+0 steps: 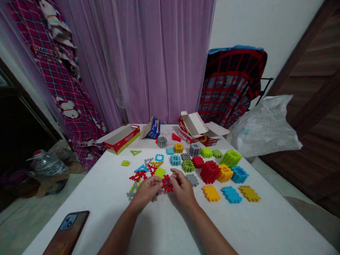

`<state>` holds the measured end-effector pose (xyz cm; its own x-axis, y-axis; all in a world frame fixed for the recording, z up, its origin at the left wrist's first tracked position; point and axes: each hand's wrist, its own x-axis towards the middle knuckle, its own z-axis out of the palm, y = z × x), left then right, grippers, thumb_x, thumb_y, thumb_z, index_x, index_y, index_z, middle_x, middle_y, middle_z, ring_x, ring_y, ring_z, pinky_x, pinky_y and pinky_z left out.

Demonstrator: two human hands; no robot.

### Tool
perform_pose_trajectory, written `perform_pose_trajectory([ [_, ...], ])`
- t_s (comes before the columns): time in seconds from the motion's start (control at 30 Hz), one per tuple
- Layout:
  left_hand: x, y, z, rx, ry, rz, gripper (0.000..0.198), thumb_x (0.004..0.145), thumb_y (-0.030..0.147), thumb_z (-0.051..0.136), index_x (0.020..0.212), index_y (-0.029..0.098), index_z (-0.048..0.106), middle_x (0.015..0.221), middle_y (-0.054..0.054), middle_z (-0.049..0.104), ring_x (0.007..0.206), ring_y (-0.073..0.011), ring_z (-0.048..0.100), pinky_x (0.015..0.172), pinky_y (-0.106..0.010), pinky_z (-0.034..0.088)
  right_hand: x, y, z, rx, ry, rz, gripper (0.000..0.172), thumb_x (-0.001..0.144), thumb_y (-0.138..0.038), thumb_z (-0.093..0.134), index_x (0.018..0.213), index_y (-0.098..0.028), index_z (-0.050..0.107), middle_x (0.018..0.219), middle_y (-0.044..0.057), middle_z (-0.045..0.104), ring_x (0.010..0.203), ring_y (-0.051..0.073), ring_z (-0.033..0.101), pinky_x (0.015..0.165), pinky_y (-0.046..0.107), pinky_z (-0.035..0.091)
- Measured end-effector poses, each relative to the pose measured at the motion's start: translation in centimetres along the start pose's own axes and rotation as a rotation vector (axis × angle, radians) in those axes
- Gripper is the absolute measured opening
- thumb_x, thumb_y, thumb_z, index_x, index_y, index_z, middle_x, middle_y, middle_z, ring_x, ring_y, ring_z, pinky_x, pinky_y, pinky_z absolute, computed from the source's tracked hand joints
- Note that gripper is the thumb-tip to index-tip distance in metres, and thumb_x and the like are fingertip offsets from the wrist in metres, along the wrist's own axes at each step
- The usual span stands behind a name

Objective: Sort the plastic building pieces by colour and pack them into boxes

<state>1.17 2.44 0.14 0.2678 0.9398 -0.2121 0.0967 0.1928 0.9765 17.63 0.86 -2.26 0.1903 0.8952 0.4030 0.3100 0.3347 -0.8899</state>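
Between my two hands is a red interlocking toy piece (167, 183) with notched edges and an open pattern in its middle. My left hand (148, 189) pinches its left edge, and my right hand (182, 186) grips its right edge. Just beyond it lies a lime-green piece (160, 173). Past my left hand is a loose heap of flat pieces, among them red triangles (138, 175) and a blue square frame (159, 157). A grey flat piece (192, 180) lies right beside my right hand.
Stacks of red (209, 172), yellow (225, 173) and blue pieces (239, 174) stand to the right, with flat squares before them. Opened boxes (123, 139) line the far edge. A phone (67, 232) lies front left. A plastic bag (265, 127) hangs at the right edge.
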Motion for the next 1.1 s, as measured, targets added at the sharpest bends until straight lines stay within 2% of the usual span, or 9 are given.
perform_pose_trajectory([
  [0.07,-0.1,-0.1,0.3,-0.007,-0.05,-0.027,0.047,0.061,0.054,0.076,0.088,0.019,0.062,0.062,0.004,0.06,0.054,-0.0107,0.057,0.04,-0.018,0.037,0.2,0.0,-0.4,-0.049,-0.01,0.021,0.026,0.09,-0.035,0.053,0.104,-0.019,0.068,0.074,0.001,0.07,0.063,0.015,0.063,0.061,0.026,0.051],
  [0.17,-0.1,-0.2,0.4,-0.007,-0.043,-0.034,0.044,0.063,0.054,0.074,0.086,0.018,0.061,0.061,0.003,0.06,0.051,-0.0095,0.055,0.041,-0.018,0.037,0.4,-0.6,-1.2,-0.208,-0.092,-0.11,0.023,0.088,-0.032,0.056,0.102,-0.021,0.069,0.094,0.006,0.073,0.084,0.02,0.068,0.077,0.032,0.054],
  [0.27,0.0,-0.2,0.2,-0.005,0.004,-0.025,0.042,0.065,0.054,0.072,0.083,0.019,0.06,0.059,0.004,0.061,0.047,-0.0081,0.051,0.041,-0.019,0.036,0.6,-1.7,-2.2,-0.407,-0.235,-0.28,0.047,0.078,-0.035,0.069,0.122,-0.02,0.064,0.124,0.013,0.066,0.114,0.028,0.062,0.096,0.042,0.051],
  [0.33,0.0,-0.1,0.1,-0.007,0.019,-0.024,0.042,0.064,0.053,0.072,0.083,0.019,0.059,0.058,0.004,0.061,0.045,-0.0077,0.05,0.041,-0.019,0.036,0.7,-2.4,-2.6,-0.531,-0.317,-0.314,0.063,0.073,-0.037,0.075,0.131,-0.02,0.059,0.135,0.015,0.06,0.122,0.031,0.057,0.1,0.046,0.049],
  [0.5,-0.2,0.5,0.4,0.009,0.027,-0.008,0.038,0.062,0.049,0.073,0.081,0.018,0.061,0.06,0.003,0.062,0.052,-0.0093,0.054,0.044,-0.02,0.04,0.7,-3.4,-2.8,-0.67,-0.37,-0.289,0.059,0.075,-0.028,0.075,0.131,-0.02,0.059,0.137,0.016,0.057,0.125,0.032,0.054,0.102,0.047,0.047],
  [0.7,-0.4,1.2,0.7,0.016,-0.013,0.021,0.041,0.062,0.053,0.072,0.082,0.018,0.063,0.068,0.0,0.066,0.061,-0.0134,0.061,0.043,-0.02,0.042,0.9,-3.6,-3.1,-0.646,-0.362,-0.249,0.053,0.072,-0.029,0.077,0.123,-0.023,0.062,0.134,0.014,0.057,0.123,0.031,0.055,0.102,0.047,0.046],
  [0.8,-0.2,1.4,-0.3,0.013,0.099,0.083,0.051,0.063,0.062,0.069,0.089,0.018,0.064,0.083,-0.006,0.072,0.067,-0.0166,0.065,0.041,-0.022,0.042,2.0,-3.5,-6.1,-0.663,-0.305,-0.247,0.054,0.073,-0.033,0.076,0.125,-0.025,0.062,0.14,0.013,0.053,0.129,0.031,0.051,0.104,0.049,0.043],
  [0.97,0.3,1.7,-3.3,-0.001,0.471,0.231,0.057,0.061,0.065,0.067,0.093,0.018,0.065,0.081,-0.007,0.074,0.069,-0.0187,0.068,0.049,-0.025,0.05,6.3,-3.2,-15.8,-0.819,-0.253,-0.173,0.054,0.073,-0.044,0.077,0.124,-0.028,0.065,0.155,0.012,0.037,0.144,0.038,0.03,0.112,0.06,0.029],
  [1.1,0.6,1.3,-5.4,-0.009,0.637,0.281,0.052,0.063,0.059,0.065,0.095,0.018,0.066,0.083,-0.006,0.074,0.073,-0.0209,0.07,0.054,-0.028,0.055,9.9,-3.2,-21.7,-0.945,-0.47,-0.043,0.059,0.071,-0.052,0.077,0.125,-0.029,0.066,0.16,0.012,0.028,0.149,0.041,0.015,0.114,0.064,0.021],
])
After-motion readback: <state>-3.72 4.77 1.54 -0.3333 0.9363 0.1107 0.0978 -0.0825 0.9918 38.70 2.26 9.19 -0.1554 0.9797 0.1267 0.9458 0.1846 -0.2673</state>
